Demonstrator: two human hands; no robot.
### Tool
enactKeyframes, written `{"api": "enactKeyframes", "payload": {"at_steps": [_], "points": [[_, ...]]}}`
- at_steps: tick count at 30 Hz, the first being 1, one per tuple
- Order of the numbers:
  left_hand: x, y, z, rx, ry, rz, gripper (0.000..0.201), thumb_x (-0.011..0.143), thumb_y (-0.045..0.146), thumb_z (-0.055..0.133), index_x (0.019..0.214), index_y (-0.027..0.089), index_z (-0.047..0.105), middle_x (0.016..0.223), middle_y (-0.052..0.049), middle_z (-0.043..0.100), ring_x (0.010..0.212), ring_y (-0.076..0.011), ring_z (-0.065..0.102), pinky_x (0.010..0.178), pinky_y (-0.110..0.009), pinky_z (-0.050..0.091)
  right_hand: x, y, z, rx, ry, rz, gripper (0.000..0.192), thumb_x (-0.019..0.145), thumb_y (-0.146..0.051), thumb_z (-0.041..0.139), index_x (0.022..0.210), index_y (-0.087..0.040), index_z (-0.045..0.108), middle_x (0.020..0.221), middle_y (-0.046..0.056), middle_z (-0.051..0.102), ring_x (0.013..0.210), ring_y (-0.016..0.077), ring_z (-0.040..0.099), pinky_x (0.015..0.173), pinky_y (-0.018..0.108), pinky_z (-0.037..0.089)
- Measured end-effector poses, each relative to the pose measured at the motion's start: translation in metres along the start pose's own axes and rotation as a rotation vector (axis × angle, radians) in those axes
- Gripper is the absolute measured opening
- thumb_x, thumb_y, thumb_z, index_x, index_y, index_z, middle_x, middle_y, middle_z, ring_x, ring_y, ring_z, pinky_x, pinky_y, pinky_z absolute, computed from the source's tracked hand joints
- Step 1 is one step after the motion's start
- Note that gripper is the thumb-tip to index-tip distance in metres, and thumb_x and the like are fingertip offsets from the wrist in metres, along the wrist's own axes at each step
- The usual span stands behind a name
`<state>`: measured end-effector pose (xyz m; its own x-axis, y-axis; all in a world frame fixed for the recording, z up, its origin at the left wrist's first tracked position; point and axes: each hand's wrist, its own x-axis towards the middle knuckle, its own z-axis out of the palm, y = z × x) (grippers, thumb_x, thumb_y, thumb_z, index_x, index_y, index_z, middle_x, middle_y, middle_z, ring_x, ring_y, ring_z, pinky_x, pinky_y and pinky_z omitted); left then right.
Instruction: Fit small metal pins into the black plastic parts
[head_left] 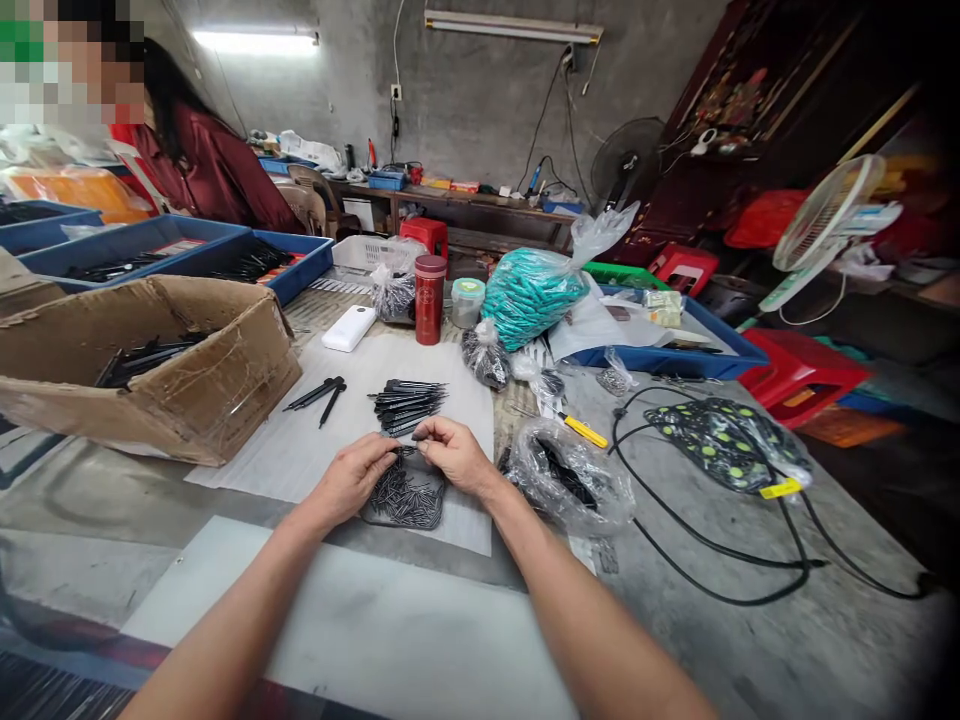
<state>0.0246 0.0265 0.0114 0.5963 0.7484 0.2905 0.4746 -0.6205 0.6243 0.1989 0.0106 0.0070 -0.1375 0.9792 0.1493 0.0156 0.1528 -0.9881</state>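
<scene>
Metal pins [405, 497] lie heaped in a small tray just beneath my hands, where my left hand [352, 478] and right hand [454, 452] meet fingertip to fingertip, seemingly pinching one small piece for fitting, finished black parts [407, 404] fanned just beyond them.

Head cam (only view), facing fwd and down, close over worktable [750, 640]

No legible text or labels
</scene>
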Motion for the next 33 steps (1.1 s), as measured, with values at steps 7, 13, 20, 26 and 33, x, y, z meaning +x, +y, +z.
{"api": "enactKeyframes", "payload": {"at_steps": [7,13,20,26,33], "points": [[-0.001,0.001,0.001,0.017,-0.004,0.012,0.022,0.085,0.024,0.036,0.090,0.018,0.056,0.078,-0.002,0.055,0.073,-0.0119,0.052,0.068,-0.023,0.043,-0.001,0.003,0.002,-0.004,-0.028,0.009,0.013,0.065,-0.020,0.048,0.076,-0.017,0.052,0.060,-0.005,0.043,0.048,0.0063,0.035,0.045,0.018,0.029],[-0.002,0.002,0.001,0.088,-0.022,0.034,0.023,0.087,0.026,0.035,0.087,0.018,0.057,0.078,-0.003,0.055,0.072,-0.0122,0.052,0.067,-0.024,0.043,-0.002,0.005,0.000,-0.095,-0.034,-0.044,0.013,0.067,-0.019,0.048,0.079,-0.017,0.052,0.063,-0.005,0.043,0.053,0.0073,0.037,0.050,0.019,0.031],[-0.004,0.002,0.001,0.209,-0.039,0.111,0.026,0.088,0.025,0.031,0.088,0.017,0.057,0.077,-0.004,0.054,0.070,-0.0119,0.050,0.066,-0.024,0.042,-0.006,-0.005,-0.003,-0.278,-0.098,-0.109,0.015,0.070,-0.016,0.047,0.084,-0.017,0.053,0.064,-0.005,0.045,0.059,0.0089,0.042,0.057,0.020,0.034],[-0.003,0.004,0.004,0.178,-0.014,0.136,0.023,0.087,0.022,0.033,0.086,0.017,0.055,0.073,-0.002,0.052,0.068,-0.0113,0.050,0.063,-0.022,0.042,-0.005,-0.003,-0.001,-0.228,-0.098,-0.110,0.015,0.071,-0.018,0.048,0.086,-0.018,0.052,0.064,-0.005,0.045,0.059,0.0088,0.042,0.056,0.020,0.034],[-0.003,0.006,0.004,0.138,0.045,0.101,0.019,0.086,0.021,0.036,0.084,0.017,0.054,0.071,-0.001,0.051,0.066,-0.0113,0.050,0.061,-0.022,0.042,-0.004,-0.003,-0.003,-0.304,-0.033,-0.066,0.014,0.074,-0.027,0.047,0.064,-0.017,0.048,0.057,-0.005,0.039,0.053,0.0085,0.035,0.051,0.020,0.029]]}}
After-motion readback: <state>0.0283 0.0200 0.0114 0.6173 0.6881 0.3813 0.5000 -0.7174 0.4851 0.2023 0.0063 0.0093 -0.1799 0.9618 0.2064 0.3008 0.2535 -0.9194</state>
